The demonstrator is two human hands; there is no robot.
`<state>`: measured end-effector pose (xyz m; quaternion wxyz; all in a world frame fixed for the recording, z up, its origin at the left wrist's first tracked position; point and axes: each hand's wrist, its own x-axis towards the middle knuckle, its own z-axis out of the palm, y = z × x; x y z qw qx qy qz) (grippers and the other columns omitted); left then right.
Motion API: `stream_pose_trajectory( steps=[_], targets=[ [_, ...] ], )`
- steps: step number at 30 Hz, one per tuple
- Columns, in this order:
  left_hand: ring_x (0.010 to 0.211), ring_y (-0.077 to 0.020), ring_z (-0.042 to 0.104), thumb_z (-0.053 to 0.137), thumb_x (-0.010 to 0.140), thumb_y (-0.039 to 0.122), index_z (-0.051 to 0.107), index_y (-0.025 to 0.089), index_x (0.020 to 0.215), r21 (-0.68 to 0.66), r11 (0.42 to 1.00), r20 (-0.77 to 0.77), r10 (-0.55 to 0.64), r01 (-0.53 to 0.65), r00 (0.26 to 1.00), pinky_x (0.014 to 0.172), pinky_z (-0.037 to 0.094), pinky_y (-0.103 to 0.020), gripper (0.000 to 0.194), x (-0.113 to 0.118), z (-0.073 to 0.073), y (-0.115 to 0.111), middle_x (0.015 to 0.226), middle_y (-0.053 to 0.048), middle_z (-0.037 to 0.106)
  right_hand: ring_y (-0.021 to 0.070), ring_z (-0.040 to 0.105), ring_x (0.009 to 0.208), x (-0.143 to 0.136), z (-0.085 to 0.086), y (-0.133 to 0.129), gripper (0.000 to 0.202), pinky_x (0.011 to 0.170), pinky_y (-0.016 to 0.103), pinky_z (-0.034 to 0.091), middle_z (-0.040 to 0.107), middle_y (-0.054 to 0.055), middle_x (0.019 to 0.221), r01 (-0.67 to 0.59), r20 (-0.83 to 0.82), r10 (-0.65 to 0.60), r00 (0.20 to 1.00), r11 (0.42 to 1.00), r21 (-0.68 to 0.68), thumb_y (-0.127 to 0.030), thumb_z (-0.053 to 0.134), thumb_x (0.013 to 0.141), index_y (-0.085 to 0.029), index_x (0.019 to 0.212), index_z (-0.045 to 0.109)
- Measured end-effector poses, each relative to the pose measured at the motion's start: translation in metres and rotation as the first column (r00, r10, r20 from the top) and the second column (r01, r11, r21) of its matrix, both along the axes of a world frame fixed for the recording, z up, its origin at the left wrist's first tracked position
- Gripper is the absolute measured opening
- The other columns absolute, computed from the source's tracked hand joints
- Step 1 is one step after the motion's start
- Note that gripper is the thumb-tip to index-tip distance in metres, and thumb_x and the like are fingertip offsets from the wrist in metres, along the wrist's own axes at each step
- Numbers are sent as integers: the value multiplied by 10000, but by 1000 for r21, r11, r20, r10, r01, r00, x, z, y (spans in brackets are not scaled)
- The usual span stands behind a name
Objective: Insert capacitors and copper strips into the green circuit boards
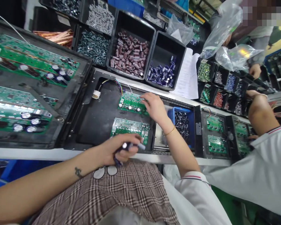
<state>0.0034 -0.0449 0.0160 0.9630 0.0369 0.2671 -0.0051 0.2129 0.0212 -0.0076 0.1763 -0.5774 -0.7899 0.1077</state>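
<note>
My left hand (125, 148) is closed around several dark blue capacitors (118, 159), just in front of the lower green circuit board (131, 125). A pale tip sticks out by its fingertips; motion blurs it. My right hand (155, 109) reaches over the right end of the upper circuit board (130, 101), with its fingers bent together at the board. Whatever lies between those fingertips is too small to make out. Round-topped capacitors stand along the upper board's near edge. Both boards rest in a black tray (91, 122).
Behind the tray are bins of brown capacitors (131, 56), blue capacitors (162, 73) and dark green parts (93, 45). A blue box (181, 128) of small black parts stands to the right. Larger boards (35, 59) lie left. A co-worker's arm (262, 109) reaches in at right.
</note>
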Motion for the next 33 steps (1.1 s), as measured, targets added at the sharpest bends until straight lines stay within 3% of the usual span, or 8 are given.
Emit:
stream_pose_trajectory(
  steps=[4, 7, 12, 18, 21, 27, 30, 33],
  targets=[
    [404, -54, 401, 686, 771, 259, 537, 177, 898, 67, 982, -8, -179, 179, 984, 360, 264, -125, 213, -8, -13, -13, 568, 19, 537, 227, 560, 1021, -42, -1, 28, 254, 874, 380, 399, 658, 72, 1073, -140, 134, 142, 981, 990, -26, -167, 405, 967, -210, 1070, 633],
    [459, -89, 484, 686, 789, 354, 522, 180, 899, 204, 953, -33, -220, 222, 975, 416, 365, -158, 264, -13, -10, -11, 593, -11, 583, 248, 532, 1028, -59, -1, 43, 263, 894, 405, 378, 651, 79, 1051, -111, 179, 96, 979, 991, 81, -171, 386, 971, -206, 1039, 639],
    [392, -48, 330, 729, 751, 372, 485, 198, 856, 211, 956, -85, -189, 203, 978, 364, 203, -133, 317, -20, -8, -6, 509, 47, 491, 224, 538, 1041, -46, -5, 71, 278, 903, 381, 413, 634, 76, 1051, 53, 8, -55, 998, 989, 135, -125, 395, 948, -192, 1045, 647],
    [369, -46, 262, 721, 738, 351, 459, 208, 838, 249, 966, -40, -60, 68, 997, 361, 159, -149, 314, -24, -6, 6, 466, 62, 459, 180, 575, 1007, -36, -15, 107, 275, 906, 348, 449, 616, 28, 1105, -265, -11, 266, 964, 958, -107, -162, 518, 907, -261, 1139, 630],
    [366, -46, 262, 687, 753, 330, 472, 207, 845, 286, 958, -42, 7, 5, 999, 359, 164, -146, 265, -25, -4, 12, 462, 58, 474, 192, 538, 1035, -44, -16, 107, 228, 907, 339, 440, 595, 39, 1095, -348, 144, 359, 922, 932, -99, -199, 511, 928, -255, 1122, 617],
    [369, -57, 361, 611, 795, 316, 518, 195, 874, 433, 901, -120, 80, -20, 990, 353, 215, -145, 172, -21, -4, 19, 512, 19, 559, 232, 497, 1024, -52, -16, 89, 225, 893, 388, 409, 581, 85, 1081, -347, 364, 333, 870, 938, -29, -191, 374, 981, -217, 1074, 577],
    [401, -64, 400, 595, 807, 318, 543, 195, 939, 471, 882, -152, 93, -10, 984, 352, 227, -142, 188, -17, -3, 19, 563, 4, 587, 233, 502, 1043, -46, -13, 85, 216, 916, 393, 404, 583, 97, 1090, -277, 290, 266, 919, 961, -2, -156, 390, 962, -192, 1097, 554],
    [442, -72, 433, 592, 812, 296, 535, 203, 994, 487, 873, -150, 122, -34, 981, 351, 240, -137, 212, -15, 1, 18, 638, -16, 620, 209, 530, 1024, -29, -1, 68, 213, 915, 363, 426, 587, 99, 1078, -66, 68, 60, 996, 994, 92, -146, 431, 933, -171, 1116, 535]
  ],
)
